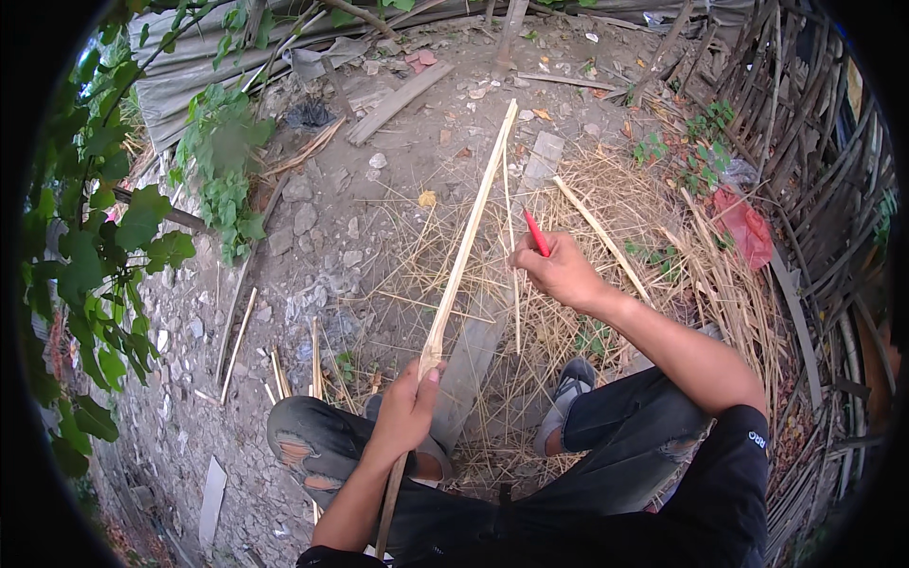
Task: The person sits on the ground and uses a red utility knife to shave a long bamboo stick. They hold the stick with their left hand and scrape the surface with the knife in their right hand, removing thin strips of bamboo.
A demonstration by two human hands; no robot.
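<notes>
My left hand (407,412) is closed around the lower part of a long, pale split-wood stick (464,256). The stick slants up and away from me, and its darker lower end passes beside my left forearm. My right hand (561,272) is closed on a slim red tool (537,234) with a dark, narrow tip; its exact kind does not show. A thin pale strip (517,317) runs alongside the stick and past my right fingertips, hanging below them. Whether my fingers pinch this strip is unclear.
Straw-like shavings (606,199) cover the ground around a grey board (473,364) between my feet. Another pale stick (601,237) lies to the right, near a pile of thin strips (729,293) and red plastic (743,227). A stick fence (805,123) stands right; leafy branches (85,256) hang left.
</notes>
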